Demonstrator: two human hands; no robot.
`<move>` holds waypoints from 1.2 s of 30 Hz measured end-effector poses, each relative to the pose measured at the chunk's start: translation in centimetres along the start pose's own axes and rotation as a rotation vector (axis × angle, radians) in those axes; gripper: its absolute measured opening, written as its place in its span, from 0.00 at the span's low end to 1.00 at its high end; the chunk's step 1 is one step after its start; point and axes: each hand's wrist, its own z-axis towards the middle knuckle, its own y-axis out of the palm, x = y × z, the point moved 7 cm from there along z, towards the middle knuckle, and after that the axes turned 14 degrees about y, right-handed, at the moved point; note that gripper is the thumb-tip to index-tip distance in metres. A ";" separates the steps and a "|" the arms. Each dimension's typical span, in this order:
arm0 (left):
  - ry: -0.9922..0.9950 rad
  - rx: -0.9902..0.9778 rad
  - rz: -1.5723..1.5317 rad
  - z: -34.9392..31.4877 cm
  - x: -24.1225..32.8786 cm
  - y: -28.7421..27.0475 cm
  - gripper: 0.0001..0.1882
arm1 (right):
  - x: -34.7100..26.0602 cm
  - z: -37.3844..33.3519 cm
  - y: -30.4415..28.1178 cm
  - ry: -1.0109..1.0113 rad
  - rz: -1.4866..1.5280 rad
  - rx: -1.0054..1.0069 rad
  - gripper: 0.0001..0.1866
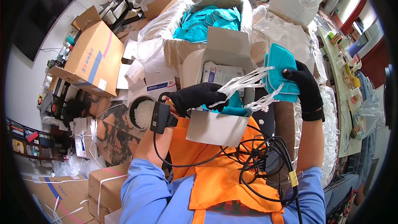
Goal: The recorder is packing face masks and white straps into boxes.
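In my right hand (306,86), black-gloved with bare fingertips, is a small stack of teal folded face masks (280,67), thumb on the near face. White elastic straps (247,82) stretch from the stack to my left hand (195,98), also gloved, whose fingers are closed on their ends. Below them an open white carton (217,127) stands in front of me with its flaps up. Inside lie more teal masks (235,102) and a printed white packet (219,74). My left hand crosses over the carton's left side and hides part of it.
Beyond the carton, a large plastic-lined box (166,49) holds a heap of teal masks (209,21). A dark bucket of white bits (144,114) stands left. Black cables (253,153) hang over my orange apron (219,186). Brown cartons (89,56) sit left; a cluttered table (346,132) runs right.
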 end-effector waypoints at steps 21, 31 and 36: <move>0.102 0.058 0.529 0.4 0.2 -2.7 0.15 | 0.6 -2.3 1.8 -0.149 0.342 -0.152 0.23; 0.606 0.005 1.374 1.2 8.6 3.0 0.07 | 3.7 -2.1 11.0 0.168 -0.339 -0.598 0.31; 0.877 -0.070 1.224 -0.5 6.3 4.5 0.08 | 3.2 -2.5 11.4 -0.111 0.022 -0.456 0.26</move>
